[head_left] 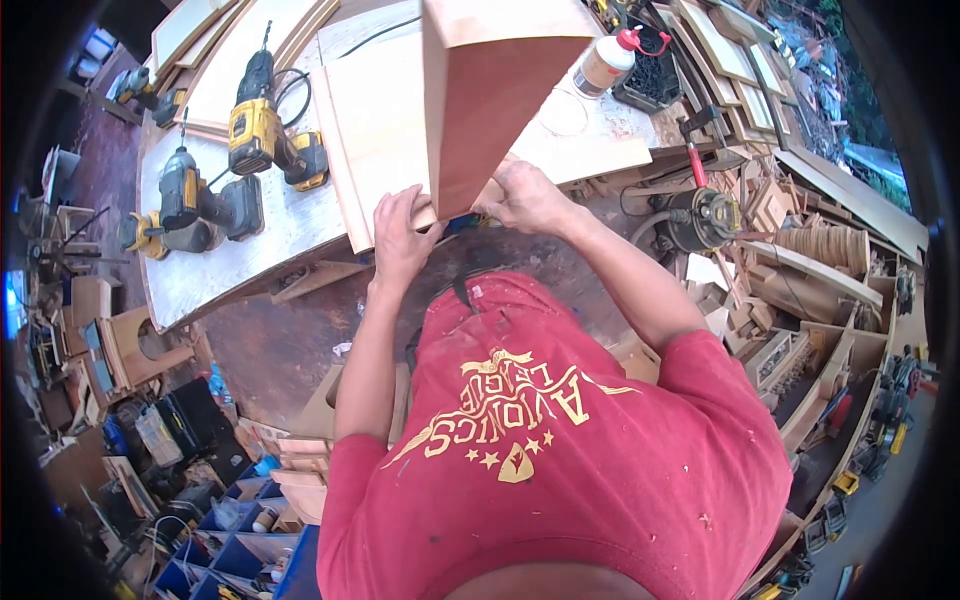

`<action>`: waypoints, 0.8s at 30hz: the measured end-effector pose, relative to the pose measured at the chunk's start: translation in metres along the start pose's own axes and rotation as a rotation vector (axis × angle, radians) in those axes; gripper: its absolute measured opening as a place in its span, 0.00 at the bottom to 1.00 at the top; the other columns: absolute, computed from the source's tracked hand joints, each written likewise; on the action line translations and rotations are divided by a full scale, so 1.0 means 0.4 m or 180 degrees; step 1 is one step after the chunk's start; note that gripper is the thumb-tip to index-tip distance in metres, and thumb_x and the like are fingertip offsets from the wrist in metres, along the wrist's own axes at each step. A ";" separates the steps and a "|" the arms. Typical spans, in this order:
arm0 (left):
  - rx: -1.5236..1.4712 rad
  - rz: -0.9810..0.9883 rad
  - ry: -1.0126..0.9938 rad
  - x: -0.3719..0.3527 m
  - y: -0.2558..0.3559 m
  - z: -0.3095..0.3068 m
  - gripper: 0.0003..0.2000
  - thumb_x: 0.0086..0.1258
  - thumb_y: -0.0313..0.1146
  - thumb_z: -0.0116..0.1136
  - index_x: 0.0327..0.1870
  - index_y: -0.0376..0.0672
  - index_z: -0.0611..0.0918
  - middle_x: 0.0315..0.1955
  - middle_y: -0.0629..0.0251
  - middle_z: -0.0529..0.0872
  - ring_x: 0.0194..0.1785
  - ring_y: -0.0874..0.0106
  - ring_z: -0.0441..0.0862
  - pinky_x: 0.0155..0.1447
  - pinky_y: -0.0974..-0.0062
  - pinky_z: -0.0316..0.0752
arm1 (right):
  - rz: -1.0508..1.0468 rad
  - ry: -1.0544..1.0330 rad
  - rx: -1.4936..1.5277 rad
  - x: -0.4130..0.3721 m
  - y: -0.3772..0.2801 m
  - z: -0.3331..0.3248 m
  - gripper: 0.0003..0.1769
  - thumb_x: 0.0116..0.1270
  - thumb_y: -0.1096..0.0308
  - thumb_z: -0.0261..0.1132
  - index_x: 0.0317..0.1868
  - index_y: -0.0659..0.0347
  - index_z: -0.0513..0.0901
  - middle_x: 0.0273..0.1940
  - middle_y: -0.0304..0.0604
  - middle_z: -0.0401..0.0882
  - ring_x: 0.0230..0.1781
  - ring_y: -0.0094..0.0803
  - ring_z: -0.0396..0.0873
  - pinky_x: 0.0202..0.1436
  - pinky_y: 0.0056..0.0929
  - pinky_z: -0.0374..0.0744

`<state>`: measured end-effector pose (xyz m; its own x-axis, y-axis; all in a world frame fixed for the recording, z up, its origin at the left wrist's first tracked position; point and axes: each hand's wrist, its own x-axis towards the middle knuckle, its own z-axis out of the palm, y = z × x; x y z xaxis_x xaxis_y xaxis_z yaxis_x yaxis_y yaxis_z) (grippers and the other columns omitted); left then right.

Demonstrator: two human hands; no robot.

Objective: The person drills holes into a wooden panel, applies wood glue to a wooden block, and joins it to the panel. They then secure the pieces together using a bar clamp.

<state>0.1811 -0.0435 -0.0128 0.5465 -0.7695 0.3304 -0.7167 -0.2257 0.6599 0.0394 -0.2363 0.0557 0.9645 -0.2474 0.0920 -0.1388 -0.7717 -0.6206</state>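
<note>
A reddish-brown wooden panel (pixel 485 110) with a pale top edge stands upright over the near edge of the workbench, close to the camera. My left hand (pixel 403 232) curls its fingers over the near edge of a pale flat board (pixel 380 125), beside the panel's lower left corner. On the other side, my right hand (pixel 528 198) has its fingers closed at the panel's lower right edge; the panel hides part of the fingertips. A long wooden strip (pixel 340 160) runs along the board's left side.
Left on the workbench (pixel 205 285) are a yellow-black drill (pixel 255 125) and an impact driver (pixel 180 190). A glue bottle (pixel 605 65) with a red cap stands at back right. A clamp (pixel 695 150), a motor tool (pixel 700 218) and wood offcuts crowd the right; blue bins (pixel 245 550) sit lower left.
</note>
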 end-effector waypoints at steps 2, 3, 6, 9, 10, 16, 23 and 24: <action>0.0012 0.0036 0.0057 0.004 0.004 0.004 0.29 0.53 0.32 0.79 0.57 0.39 0.80 0.44 0.59 0.89 0.56 0.54 0.81 0.71 0.52 0.67 | -0.0098 0.0113 0.0015 -0.012 0.012 0.024 0.30 0.57 0.68 0.73 0.63 0.60 0.79 0.50 0.53 0.84 0.56 0.52 0.79 0.62 0.47 0.78; 0.0022 0.0072 0.0122 0.005 0.009 0.005 0.28 0.53 0.31 0.79 0.57 0.40 0.80 0.43 0.58 0.88 0.55 0.55 0.81 0.70 0.53 0.69 | -0.0148 0.0166 0.0025 -0.016 0.012 0.035 0.30 0.57 0.68 0.73 0.62 0.59 0.79 0.50 0.51 0.85 0.56 0.51 0.79 0.62 0.46 0.78; 0.0034 -0.0001 0.0148 0.008 0.018 0.006 0.25 0.52 0.32 0.80 0.53 0.42 0.83 0.43 0.56 0.88 0.53 0.54 0.82 0.63 0.55 0.73 | 0.0033 0.0301 0.0143 -0.021 0.013 0.060 0.31 0.57 0.68 0.72 0.63 0.59 0.79 0.50 0.48 0.85 0.56 0.49 0.79 0.62 0.45 0.78; 0.0062 -0.0058 0.0167 0.012 0.033 0.007 0.22 0.53 0.32 0.80 0.49 0.42 0.85 0.42 0.55 0.87 0.51 0.53 0.84 0.57 0.57 0.77 | -0.0033 0.0446 0.0229 -0.016 0.039 0.081 0.34 0.56 0.68 0.72 0.66 0.61 0.78 0.51 0.47 0.86 0.57 0.49 0.78 0.66 0.47 0.75; 0.0082 -0.0067 0.0182 0.011 0.038 0.006 0.20 0.53 0.32 0.80 0.47 0.41 0.85 0.42 0.54 0.88 0.50 0.53 0.84 0.54 0.57 0.78 | -0.0097 0.0496 0.0276 -0.016 0.047 0.086 0.35 0.56 0.67 0.72 0.66 0.61 0.77 0.51 0.47 0.86 0.57 0.49 0.77 0.66 0.47 0.74; 0.0125 -0.0328 -0.0021 0.016 0.062 0.004 0.17 0.56 0.36 0.79 0.44 0.40 0.89 0.42 0.54 0.90 0.46 0.55 0.87 0.53 0.59 0.79 | -0.0156 0.0764 0.0441 -0.025 0.099 0.118 0.41 0.55 0.66 0.76 0.70 0.65 0.73 0.51 0.45 0.85 0.61 0.50 0.74 0.71 0.47 0.69; 0.0682 -0.0137 -0.0250 0.029 0.082 -0.014 0.22 0.60 0.37 0.76 0.54 0.41 0.85 0.50 0.52 0.87 0.56 0.54 0.84 0.63 0.55 0.75 | -0.0452 0.0929 0.0544 -0.025 0.123 0.139 0.47 0.53 0.64 0.79 0.72 0.68 0.69 0.50 0.38 0.86 0.58 0.45 0.75 0.71 0.49 0.68; 0.0771 0.0017 -0.0327 0.028 0.084 -0.018 0.19 0.63 0.35 0.74 0.54 0.42 0.85 0.51 0.54 0.86 0.56 0.53 0.83 0.65 0.52 0.74 | -0.0482 0.0955 0.0534 -0.024 0.126 0.142 0.47 0.53 0.64 0.79 0.72 0.69 0.69 0.50 0.37 0.86 0.57 0.44 0.75 0.71 0.50 0.68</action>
<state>0.1663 -0.0553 0.0179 0.5045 -0.8250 0.2548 -0.8090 -0.3485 0.4734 0.0360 -0.2393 -0.0208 0.8591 -0.3176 0.4013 0.0633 -0.7122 -0.6991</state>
